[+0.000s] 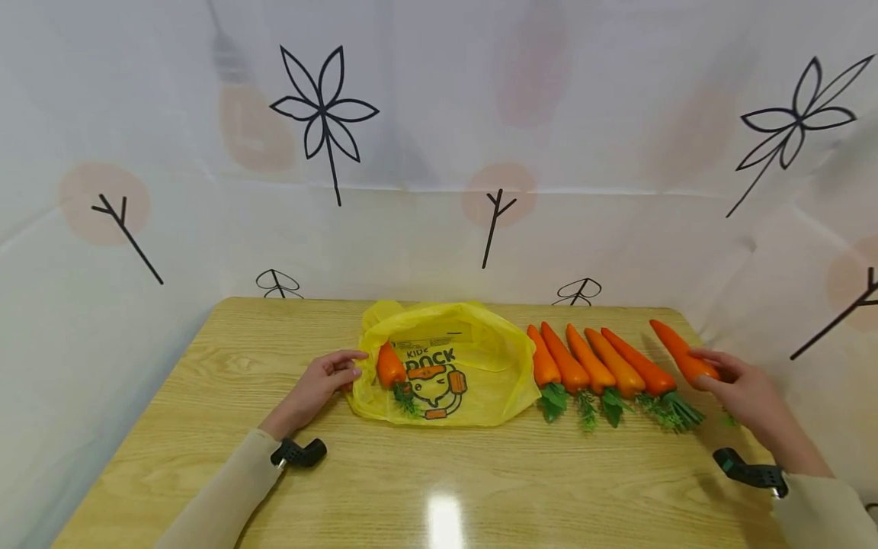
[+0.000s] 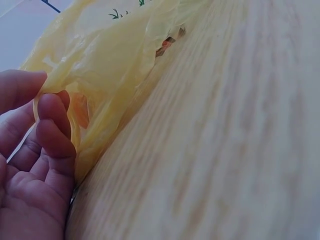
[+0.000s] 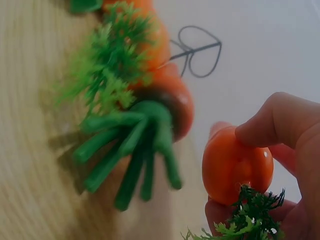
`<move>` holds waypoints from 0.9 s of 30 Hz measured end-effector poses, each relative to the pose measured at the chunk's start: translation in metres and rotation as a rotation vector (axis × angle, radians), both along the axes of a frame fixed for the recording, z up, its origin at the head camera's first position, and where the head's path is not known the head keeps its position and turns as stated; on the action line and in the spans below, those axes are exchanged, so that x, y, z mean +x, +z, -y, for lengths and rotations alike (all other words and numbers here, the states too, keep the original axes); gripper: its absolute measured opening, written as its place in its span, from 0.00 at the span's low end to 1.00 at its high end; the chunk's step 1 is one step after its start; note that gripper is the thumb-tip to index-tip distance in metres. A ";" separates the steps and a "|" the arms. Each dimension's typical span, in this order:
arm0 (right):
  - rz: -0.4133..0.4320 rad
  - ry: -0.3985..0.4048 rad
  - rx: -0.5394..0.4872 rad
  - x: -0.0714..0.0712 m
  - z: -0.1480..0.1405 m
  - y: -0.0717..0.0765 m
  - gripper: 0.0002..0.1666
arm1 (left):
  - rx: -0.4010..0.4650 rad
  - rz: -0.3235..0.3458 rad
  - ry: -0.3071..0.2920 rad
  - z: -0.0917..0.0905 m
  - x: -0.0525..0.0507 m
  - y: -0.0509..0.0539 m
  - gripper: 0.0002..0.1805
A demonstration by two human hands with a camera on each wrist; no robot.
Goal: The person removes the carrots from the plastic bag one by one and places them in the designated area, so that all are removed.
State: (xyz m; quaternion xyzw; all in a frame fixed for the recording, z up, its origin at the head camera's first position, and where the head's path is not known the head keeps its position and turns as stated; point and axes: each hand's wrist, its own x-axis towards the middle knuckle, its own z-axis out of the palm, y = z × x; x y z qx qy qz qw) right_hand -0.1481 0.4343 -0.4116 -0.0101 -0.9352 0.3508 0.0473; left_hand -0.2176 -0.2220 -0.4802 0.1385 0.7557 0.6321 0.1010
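Note:
A yellow plastic bag (image 1: 494,396) lies on the table with its mouth held wide, a printed cartoon face showing on it. One carrot (image 1: 391,367) with green leaves is inside, near the bag's left side. My left hand (image 1: 321,387) pinches the bag's left edge between thumb and fingers, seen closely in the left wrist view. At the far right, my right hand (image 1: 748,396) grips another carrot (image 3: 235,167) by its thick end, leaves hanging below. In the right wrist view this carrot is apart from the row beside it.
Several carrots (image 1: 591,372) with green tops lie side by side right of the bag, tips pointing to the back. The wooden table (image 1: 439,469) meets a white patterned cloth (image 1: 425,244) behind and at the sides.

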 end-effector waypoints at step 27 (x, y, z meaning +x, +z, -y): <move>0.147 0.075 0.010 -0.012 -0.010 -0.029 0.39 | -0.011 0.015 0.008 -0.001 -0.002 -0.003 0.20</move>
